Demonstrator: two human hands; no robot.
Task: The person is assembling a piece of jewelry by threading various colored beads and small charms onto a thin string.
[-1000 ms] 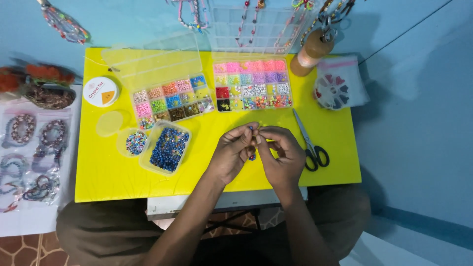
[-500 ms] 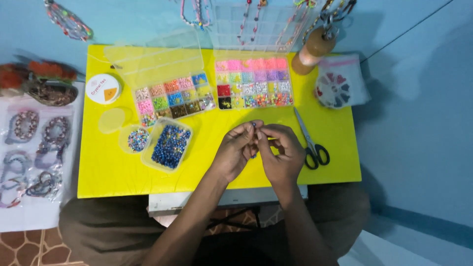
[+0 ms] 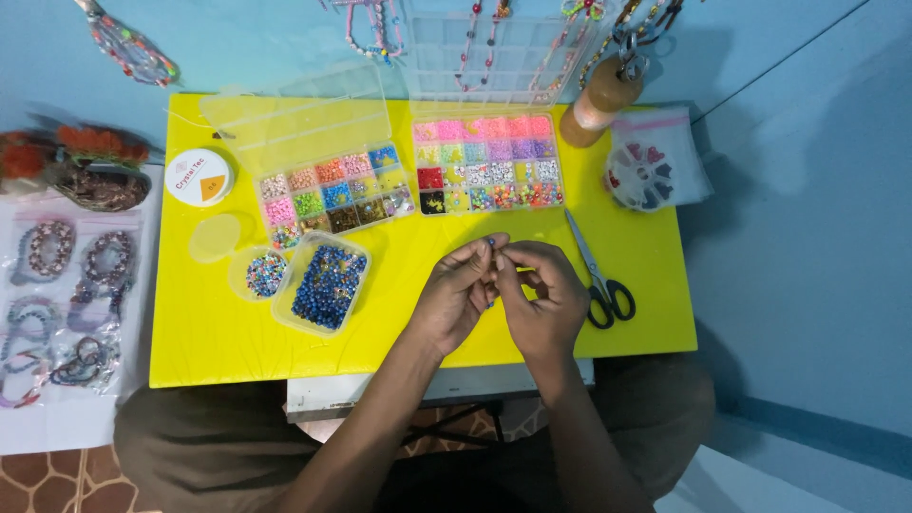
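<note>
The two hands meet a little right of the centre of the frame, above the yellow table (image 3: 209, 332). The left hand (image 3: 458, 299) has its fingers curled, and its thumb and first finger are pinched on a small blue bead (image 3: 491, 243) at the top of the hand. The right hand (image 3: 540, 294) is also curled, and its fingertips press together just beside the bead; what it grips is too thin to see, so I cannot tell if it is a thread. The two hands touch each other at the fingertips.

To the right of the right hand, black-handled scissors (image 3: 597, 275) lie closed on the table, near but not touching the hand. To the left of the left hand stands a clear square box of blue beads (image 3: 323, 283), and just beside it, more to the left, a small round cup of mixed beads (image 3: 264, 274). In the upper middle of the frame are two flat boxes with many compartments: the left bead box (image 3: 337, 195) is tilted, and the right bead box (image 3: 486, 176) holds pink, purple and mixed colours. A white round spool (image 3: 199, 177) lies in the upper left part of the table. At the left edge of the frame, finished bracelets (image 3: 57, 294) lie on a white surface.
</note>
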